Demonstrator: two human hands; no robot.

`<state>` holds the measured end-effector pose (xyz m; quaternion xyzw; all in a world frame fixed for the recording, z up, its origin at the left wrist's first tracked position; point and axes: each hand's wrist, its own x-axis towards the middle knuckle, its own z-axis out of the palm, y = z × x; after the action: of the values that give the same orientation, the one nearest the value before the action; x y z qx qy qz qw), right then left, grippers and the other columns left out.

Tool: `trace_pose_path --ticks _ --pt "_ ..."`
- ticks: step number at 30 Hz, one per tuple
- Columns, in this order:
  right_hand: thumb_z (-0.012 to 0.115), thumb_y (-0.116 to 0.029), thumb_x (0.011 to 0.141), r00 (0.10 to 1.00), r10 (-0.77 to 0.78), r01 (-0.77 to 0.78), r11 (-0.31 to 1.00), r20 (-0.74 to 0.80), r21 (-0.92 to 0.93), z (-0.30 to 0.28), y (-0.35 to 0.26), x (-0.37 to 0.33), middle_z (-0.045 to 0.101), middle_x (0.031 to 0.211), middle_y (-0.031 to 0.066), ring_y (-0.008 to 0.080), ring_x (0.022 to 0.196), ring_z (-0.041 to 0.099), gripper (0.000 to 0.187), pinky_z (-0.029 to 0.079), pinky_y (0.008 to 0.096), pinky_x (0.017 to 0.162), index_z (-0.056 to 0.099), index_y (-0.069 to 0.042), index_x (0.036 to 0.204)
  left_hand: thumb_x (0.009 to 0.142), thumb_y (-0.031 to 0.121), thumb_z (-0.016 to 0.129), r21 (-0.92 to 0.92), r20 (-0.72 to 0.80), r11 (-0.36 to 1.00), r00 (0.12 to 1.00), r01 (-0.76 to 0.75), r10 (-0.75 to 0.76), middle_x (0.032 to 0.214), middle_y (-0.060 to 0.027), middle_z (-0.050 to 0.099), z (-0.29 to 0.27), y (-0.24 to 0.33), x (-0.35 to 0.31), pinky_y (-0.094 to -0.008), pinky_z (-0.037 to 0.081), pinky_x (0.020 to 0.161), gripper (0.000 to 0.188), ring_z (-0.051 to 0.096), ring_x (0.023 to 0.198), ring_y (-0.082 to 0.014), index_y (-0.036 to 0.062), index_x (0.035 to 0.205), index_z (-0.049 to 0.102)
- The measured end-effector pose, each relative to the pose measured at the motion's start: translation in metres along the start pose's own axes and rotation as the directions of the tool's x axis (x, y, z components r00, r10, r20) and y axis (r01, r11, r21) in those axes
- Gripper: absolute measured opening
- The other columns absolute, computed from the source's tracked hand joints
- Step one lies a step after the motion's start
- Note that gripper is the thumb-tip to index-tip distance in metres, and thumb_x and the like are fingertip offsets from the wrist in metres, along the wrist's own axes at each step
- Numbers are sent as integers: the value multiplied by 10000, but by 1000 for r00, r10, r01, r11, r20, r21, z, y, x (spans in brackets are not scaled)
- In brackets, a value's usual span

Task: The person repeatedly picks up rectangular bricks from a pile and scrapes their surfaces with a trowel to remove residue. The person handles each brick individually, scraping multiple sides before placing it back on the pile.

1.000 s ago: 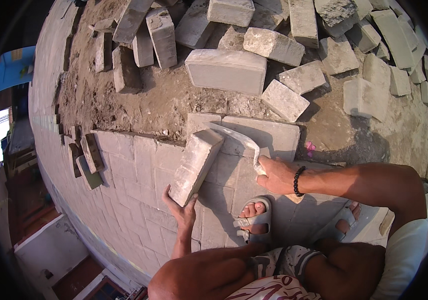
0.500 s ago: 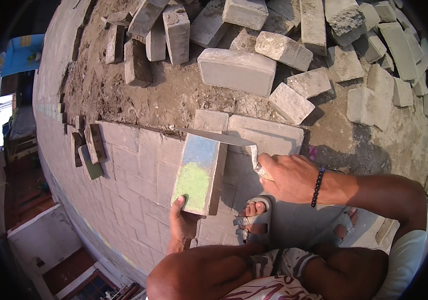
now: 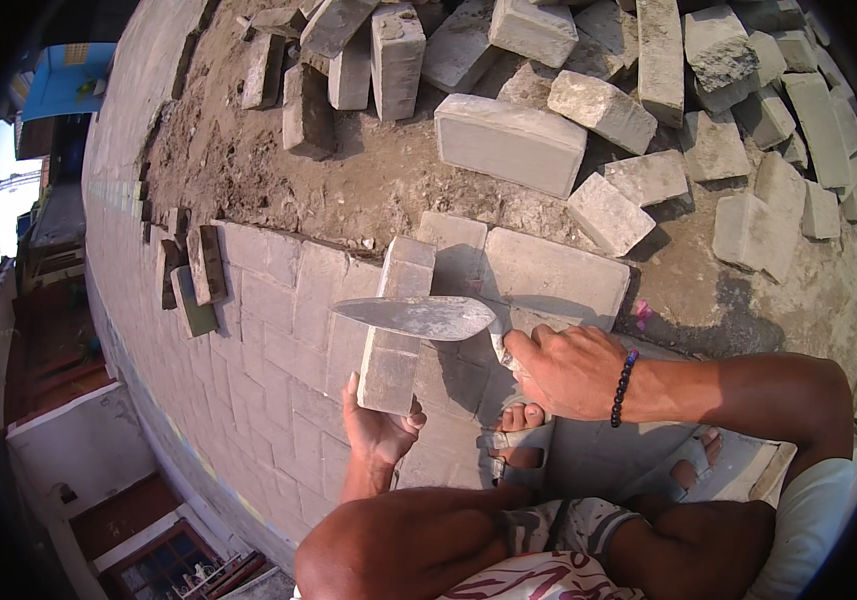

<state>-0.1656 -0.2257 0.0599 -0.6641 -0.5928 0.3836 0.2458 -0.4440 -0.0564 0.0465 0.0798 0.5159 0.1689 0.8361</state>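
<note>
Left grip [image 3: 379, 436] pinching a grey brick [image 3: 390, 372] by its lower end, near centre; right grip [image 3: 571, 375] wrapped round a trowel [image 3: 439, 318] that crosses over the brick; loose bricks [image 3: 717, 148] heaped upper right.

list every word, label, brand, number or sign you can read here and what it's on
None can be read.
Brick in the left hand: no lettering shows.
Trowel in the right hand: no lettering shows.
Shirt: reddish marks, cut off below, too unclear to read.

Held brick [image 3: 389, 378] partly hidden behind trowel [image 3: 424, 316], brick pile [image 3: 604, 106] cropped above
</note>
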Motion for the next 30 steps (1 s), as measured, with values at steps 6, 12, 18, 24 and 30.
trace_pose_path --ticks 6,12,18,24,30 --pt "583 -134 889 986 -132 149 970 101 -192 34 16 15 607 763 204 369 678 699 205 563 479 542 515 1 1027 965 403 467 -262 -41 962 995 79 -93 874 -107 581 1 -10 8 -274 415 523 507 547 617 -143 -15 1247 517" --pt "590 -116 843 995 11 -36 967 -101 -252 -8 30 61 611 749 224 399 633 666 193 548 471 551 508 20 952 967 368 475 -360 105 914 981 189 -162 768 -78 518 -21 -2 10 -237 360 469 511 468 534 -84 -58 1249 467" --pt "563 -114 856 999 -44 45 994 4 -103 1 1 31 641 737 267 421 671 680 190 553 497 608 518 10 994 929 379 505 -347 109 918 980 193 -165 807 -83 517 -30 3 22 -241 344 485 480 418 563 -112 -17 1200 520" --pt "584 -153 847 975 223 -224 970 19 91 -14 34 14 634 724 294 483 726 646 281 518 545 668 505 40 1036 901 419 512 -256 -100 961 986 102 -131 887 -100 517 -51 47 40 -266 367 524 489 428 672 -194 24 1186 564" --pt "613 -185 867 940 330 -340 929 84 147 -9 44 -13 624 748 321 510 783 629 352 501 548 725 505 60 1095 914 435 490 -160 -126 972 973 174 -195 947 -144 559 -70 87 57 -266 374 508 512 457 701 -205 23 1204 580"
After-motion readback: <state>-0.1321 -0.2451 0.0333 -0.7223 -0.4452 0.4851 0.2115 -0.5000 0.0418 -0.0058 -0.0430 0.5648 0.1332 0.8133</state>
